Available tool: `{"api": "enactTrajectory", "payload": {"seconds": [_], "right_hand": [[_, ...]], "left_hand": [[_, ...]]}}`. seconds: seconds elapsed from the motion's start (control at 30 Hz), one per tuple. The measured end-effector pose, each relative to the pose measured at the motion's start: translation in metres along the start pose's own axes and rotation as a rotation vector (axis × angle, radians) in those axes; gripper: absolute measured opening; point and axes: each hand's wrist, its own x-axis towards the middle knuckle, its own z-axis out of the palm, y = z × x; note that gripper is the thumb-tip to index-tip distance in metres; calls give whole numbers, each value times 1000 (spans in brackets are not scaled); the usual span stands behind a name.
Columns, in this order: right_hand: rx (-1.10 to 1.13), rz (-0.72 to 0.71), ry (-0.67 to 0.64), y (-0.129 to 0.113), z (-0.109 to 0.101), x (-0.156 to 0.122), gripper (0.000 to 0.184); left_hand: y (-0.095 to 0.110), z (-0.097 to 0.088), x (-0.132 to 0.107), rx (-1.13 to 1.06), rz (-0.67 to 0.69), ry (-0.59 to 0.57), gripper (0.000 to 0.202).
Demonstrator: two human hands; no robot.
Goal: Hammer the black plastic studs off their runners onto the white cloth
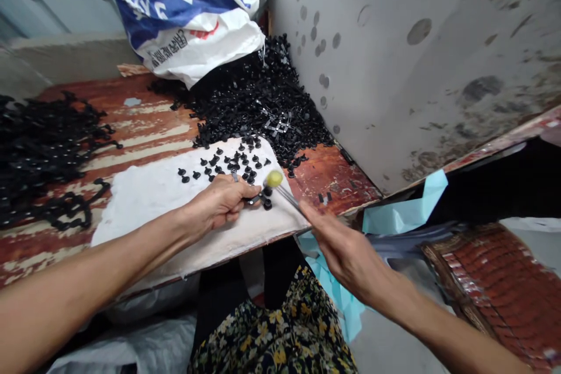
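My left hand (223,200) rests over the white mat (140,201), its fingers pinched on a small dark link part (253,200). Black round-headed pieces lie at the part's right end, one of them the knob (267,204). My right hand (346,248) is wrapped round the thin handle of a small mallet (274,179). Its yellow head, slightly blurred, is over the right end of the link part; whether they touch I cannot tell. Several loose black studs (236,160) are scattered on the mat beyond my left hand.
A large heap of black parts (245,93) fills the back of the worn red table (144,111), below a blue and white sack (188,17). Another pile of black linked parts (44,146) lies left. A stained grey panel (394,58) stands along the right side.
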Motion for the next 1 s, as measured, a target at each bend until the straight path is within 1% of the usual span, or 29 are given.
{"api": "enactTrajectory", "payload": {"seconds": [0.03,0.07,0.1,0.17,0.23,0.3,0.4,0.43,0.5,0.6,0.7,0.83,1.0], "right_hand": [[19,25,-60,2,1,1,65],[42,58,-89,3,0,2,61],[71,98,-83,3,-1,3,57],[124,172,-9,2,-4,6,55],[161,229,39,1,-5,7,55],[172,226,18,4,-2,10,55],[159,129,-58,11,9,16,55],[157,105,-78,14,13,19,56],[165,106,-96,18,18,25,56],[189,176,-68,22,23,28,54],[219,247,-41,25,28,24,51],[256,301,-33,27,32,19,51],[305,315,-43,28,29,21,51]], "left_hand": [[1,-1,-1,7,-14,-17,29],[2,-2,-3,10,-34,-36,29],[4,-4,-5,3,-58,-60,30],[5,-9,-12,-36,-93,-91,31],[4,-15,-19,-78,-99,-80,28],[1,-22,-25,-76,-68,-50,24],[-6,-32,-26,28,9,-67,21],[-8,-35,-25,67,39,-80,19],[-11,-39,-22,135,102,-97,17],[-13,-41,-13,232,221,-91,24],[-15,-40,-3,336,316,-96,30],[-19,-39,10,437,360,-118,37],[-20,-40,16,493,360,-93,41]]}}
